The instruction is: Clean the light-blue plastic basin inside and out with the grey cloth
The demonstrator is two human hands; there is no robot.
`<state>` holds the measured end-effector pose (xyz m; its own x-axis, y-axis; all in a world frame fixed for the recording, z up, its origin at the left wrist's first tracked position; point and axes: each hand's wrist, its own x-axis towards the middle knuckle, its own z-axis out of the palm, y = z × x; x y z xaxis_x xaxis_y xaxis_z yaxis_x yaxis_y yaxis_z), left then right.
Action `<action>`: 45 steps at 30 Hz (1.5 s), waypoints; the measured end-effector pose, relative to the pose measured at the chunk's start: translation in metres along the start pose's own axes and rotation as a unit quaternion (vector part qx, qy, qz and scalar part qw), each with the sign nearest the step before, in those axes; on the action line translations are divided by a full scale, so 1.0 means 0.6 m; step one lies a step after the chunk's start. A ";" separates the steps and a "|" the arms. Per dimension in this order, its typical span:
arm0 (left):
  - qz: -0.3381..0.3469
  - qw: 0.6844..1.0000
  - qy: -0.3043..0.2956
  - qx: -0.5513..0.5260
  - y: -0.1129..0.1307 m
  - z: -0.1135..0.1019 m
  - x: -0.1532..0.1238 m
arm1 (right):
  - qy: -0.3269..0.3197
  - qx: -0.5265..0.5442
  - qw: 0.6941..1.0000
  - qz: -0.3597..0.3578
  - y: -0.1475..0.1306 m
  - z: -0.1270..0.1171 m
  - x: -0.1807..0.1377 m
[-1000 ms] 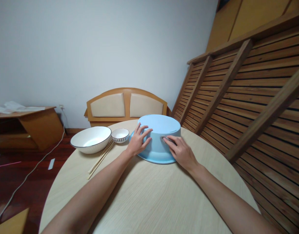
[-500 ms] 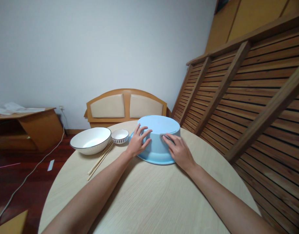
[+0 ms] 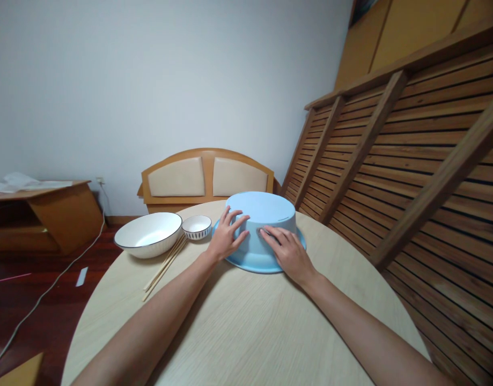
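Observation:
A light blue basin [image 3: 266, 206] rests upside down on the round table [image 3: 270, 321]. My left hand [image 3: 227, 236] lies against its near left side, fingers spread, the tips by the edge of the upturned bottom. On the near side wall, my right hand [image 3: 288, 252] has its fingers bent together against the basin. A small dark grey bit shows at those fingertips, too little of it visible to name. The basin's rim [image 3: 254, 266] faces down on the tabletop, and its inside is hidden.
Left of the basin stand a small striped bowl [image 3: 197, 228] and a large white bowl [image 3: 149, 236]. Several wooden chopsticks [image 3: 163, 271] lie beside them. Behind the table is a padded headboard [image 3: 176, 177]; slatted wooden panels [image 3: 391, 171] lean at the right.
My right hand has slid left along the basin's side wall. My left hand keeps its place on the basin, and the view has shifted slightly.

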<state>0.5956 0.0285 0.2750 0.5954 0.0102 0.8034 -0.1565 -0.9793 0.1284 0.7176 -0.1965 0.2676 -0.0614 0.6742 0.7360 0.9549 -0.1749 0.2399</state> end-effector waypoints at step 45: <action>0.010 0.999 0.003 -0.052 -0.002 -0.007 -0.003 | 0.156 0.074 0.971 0.168 0.066 0.001 -0.014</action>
<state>0.5915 0.0307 0.2759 0.5862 -0.0070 0.8101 -0.2498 -0.9528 0.1725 0.7560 -0.2089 0.2705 0.1975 0.3439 0.9180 0.9662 -0.2265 -0.1231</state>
